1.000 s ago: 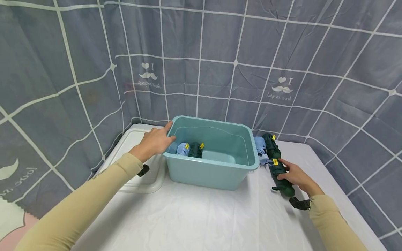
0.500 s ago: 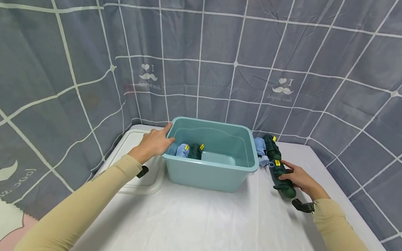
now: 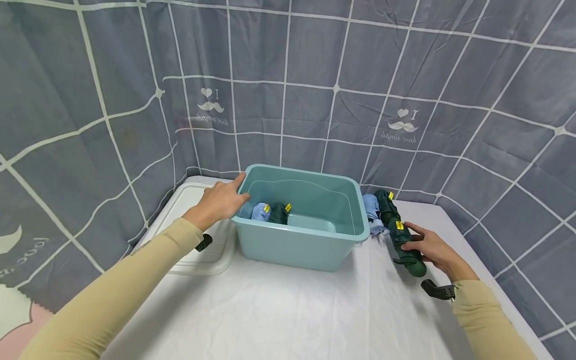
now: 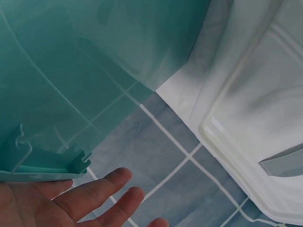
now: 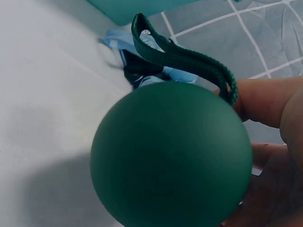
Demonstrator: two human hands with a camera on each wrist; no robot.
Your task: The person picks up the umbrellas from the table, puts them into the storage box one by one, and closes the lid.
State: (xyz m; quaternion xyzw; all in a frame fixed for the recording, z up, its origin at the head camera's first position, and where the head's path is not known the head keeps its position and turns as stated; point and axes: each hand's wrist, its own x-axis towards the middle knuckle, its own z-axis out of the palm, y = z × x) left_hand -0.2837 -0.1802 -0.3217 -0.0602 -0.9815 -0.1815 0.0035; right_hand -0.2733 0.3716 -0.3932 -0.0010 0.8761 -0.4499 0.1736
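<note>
- I see the right hand at the right of the head view, thumb and fingers gripping a rolled dark green umbrella from its right side.
- That umbrella's long axis slants from upper left to lower right; its rounded handle fills the middle of the right wrist view, with a strap loop above. I can't tell whether it is off the white cloth.
- The relation I weigh most: the teal tub stands to the umbrella's left, mid-frame, its long side running crosswise. The right hand is the nearer one to the umbrella.
- The left hand is well apart from the right, holding the tub's left rim, thumb over it, other fingers outside.
- A light blue bundle lies between tub and umbrella.
- Inside the tub, at its left, a blue roll and a green roll sit side by side.
- A white lid lies left of the tub.
</note>
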